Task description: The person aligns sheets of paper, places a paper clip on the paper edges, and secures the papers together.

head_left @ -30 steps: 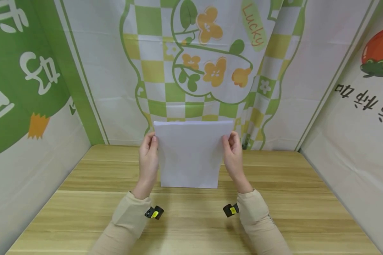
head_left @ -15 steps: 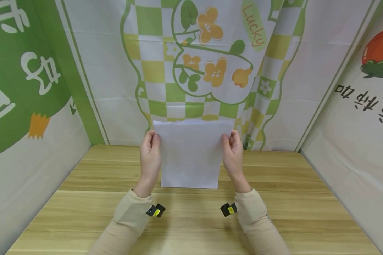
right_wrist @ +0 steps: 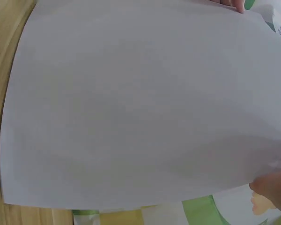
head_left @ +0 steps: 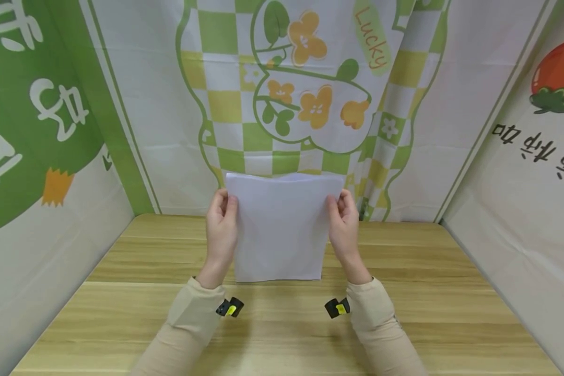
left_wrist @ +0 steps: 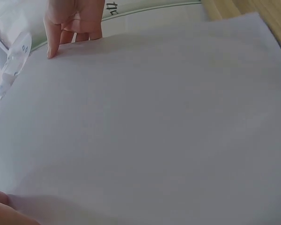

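White paper stands up in front of me, facing me, and a second layer shows behind its top edge. My left hand pinches its left side near the top, thumb on the front. On the opposite side my right hand pinches it in the same way. The paper fills most of the left wrist view, with my right hand at the top and my left thumb low in the corner. In the right wrist view, my right thumb presses the paper's edge. The fingers behind the sheets are mostly hidden.
Below the paper lies a wood-grain table. A checkered, flowered cloth hangs behind it, and printed cloth walls stand at left and right. Small black wrist cameras with yellow marks sit inside both cuffs.
The paper's upper edge has risen a little, and a back layer now bulges above the front one. Its lower edge has dropped slightly. Both hands keep their grip, having shifted slightly upward.
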Demonstrator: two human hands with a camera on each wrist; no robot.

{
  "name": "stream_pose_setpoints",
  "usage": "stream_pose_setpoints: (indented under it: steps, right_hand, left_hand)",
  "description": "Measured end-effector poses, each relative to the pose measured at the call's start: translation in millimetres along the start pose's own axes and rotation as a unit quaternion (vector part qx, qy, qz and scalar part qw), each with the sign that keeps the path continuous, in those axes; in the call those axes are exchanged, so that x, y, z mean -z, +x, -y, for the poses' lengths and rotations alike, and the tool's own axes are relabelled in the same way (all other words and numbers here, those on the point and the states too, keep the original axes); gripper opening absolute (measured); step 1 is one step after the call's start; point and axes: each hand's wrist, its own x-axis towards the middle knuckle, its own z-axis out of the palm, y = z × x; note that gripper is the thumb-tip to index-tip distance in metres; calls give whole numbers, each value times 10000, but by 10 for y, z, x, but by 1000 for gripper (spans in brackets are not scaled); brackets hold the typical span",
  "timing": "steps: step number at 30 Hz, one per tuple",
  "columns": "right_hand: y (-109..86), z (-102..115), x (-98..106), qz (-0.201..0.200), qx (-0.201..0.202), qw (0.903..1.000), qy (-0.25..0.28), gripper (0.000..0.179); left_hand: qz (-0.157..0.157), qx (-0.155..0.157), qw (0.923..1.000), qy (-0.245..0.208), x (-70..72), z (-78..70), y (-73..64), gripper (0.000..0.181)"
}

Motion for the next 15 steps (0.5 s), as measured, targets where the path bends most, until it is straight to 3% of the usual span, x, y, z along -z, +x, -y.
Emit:
stream_pose_setpoints:
  steps: [15]
  right_hand:
    - [50,4,55,270,165,9990,315,21]
  left_hand:
    - [-29,-4,9999,-102,-28,-57,63,20]
